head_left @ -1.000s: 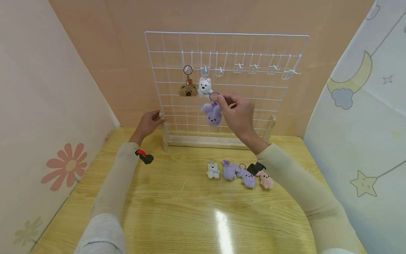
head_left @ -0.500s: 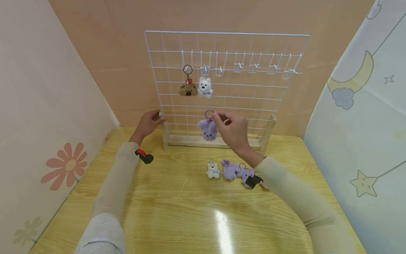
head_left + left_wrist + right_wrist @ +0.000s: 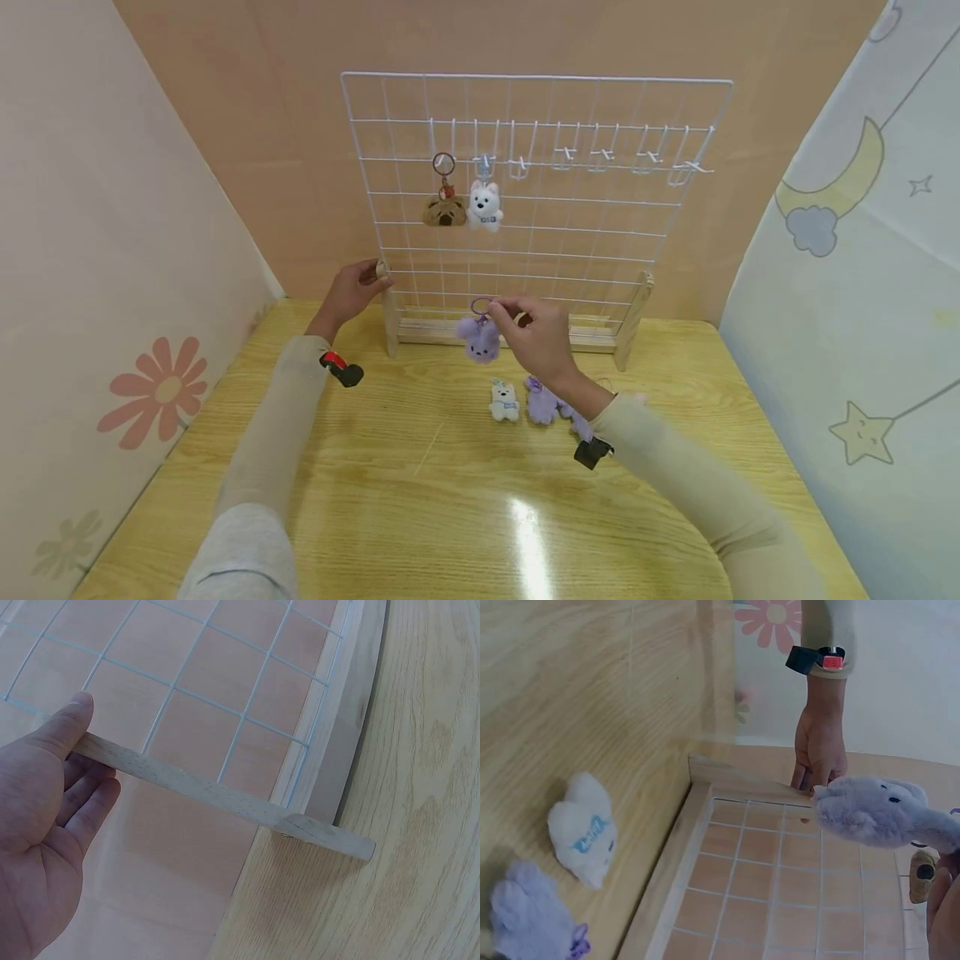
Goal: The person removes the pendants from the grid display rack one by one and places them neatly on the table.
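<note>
My right hand pinches the purple ring of a purple plush keychain, which dangles in front of the lower part of the white wire grid rack. In the right wrist view the purple plush shows large, with only part of the right hand at the edge. At the rack's left end my left hand grips the top of the wooden upright, thumb on one side and fingers on the other. A brown plush keychain and a white dog plush keychain hang from the rack's hooks.
On the table below the rack lie a white plush keychain and purple ones, partly behind the right forearm. Several white hooks line the grid to the right. Patterned walls stand on both sides.
My right hand has come down and a little left with the purple plush keychain, from beside the hanging white dog to low in front of the rack. The left hand stays at the upright.
</note>
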`<state>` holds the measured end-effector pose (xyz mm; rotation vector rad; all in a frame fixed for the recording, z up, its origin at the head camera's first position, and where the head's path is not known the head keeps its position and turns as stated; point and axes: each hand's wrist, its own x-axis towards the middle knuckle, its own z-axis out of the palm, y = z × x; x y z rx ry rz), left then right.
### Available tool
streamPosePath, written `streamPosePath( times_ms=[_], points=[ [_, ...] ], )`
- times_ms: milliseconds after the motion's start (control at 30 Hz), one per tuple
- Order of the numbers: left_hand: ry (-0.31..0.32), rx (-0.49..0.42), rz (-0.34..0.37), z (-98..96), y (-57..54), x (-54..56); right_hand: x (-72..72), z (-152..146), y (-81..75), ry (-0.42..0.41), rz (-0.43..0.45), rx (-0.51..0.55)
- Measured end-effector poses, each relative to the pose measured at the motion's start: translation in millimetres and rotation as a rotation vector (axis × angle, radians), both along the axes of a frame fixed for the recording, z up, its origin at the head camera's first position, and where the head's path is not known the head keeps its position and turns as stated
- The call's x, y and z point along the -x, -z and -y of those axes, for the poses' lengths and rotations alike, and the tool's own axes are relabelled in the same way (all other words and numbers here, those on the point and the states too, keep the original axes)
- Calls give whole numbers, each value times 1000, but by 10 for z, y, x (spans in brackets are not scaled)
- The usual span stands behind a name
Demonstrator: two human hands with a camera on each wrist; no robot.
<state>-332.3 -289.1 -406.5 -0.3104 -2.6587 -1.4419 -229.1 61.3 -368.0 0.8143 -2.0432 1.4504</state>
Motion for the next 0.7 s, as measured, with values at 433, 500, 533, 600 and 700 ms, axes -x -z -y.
streamPosePath(
  times_ms=[433,500,533,600,700],
  points=[
    [10,-10,-1,5,-4,14,-146,59,376,-26,56,-90],
    [6,-2,-1,7,-11,9,-172,64,420,-27,72,-103],
    [5,5,-2,7,-11,8,-181,67,444,-31,77,-104],
    [0,6,-1,6,-11,8,-198,71,489,-41,86,-99],
    [5,9,0,0,-12,5,-225,77,556,-55,98,-93]
  ],
)
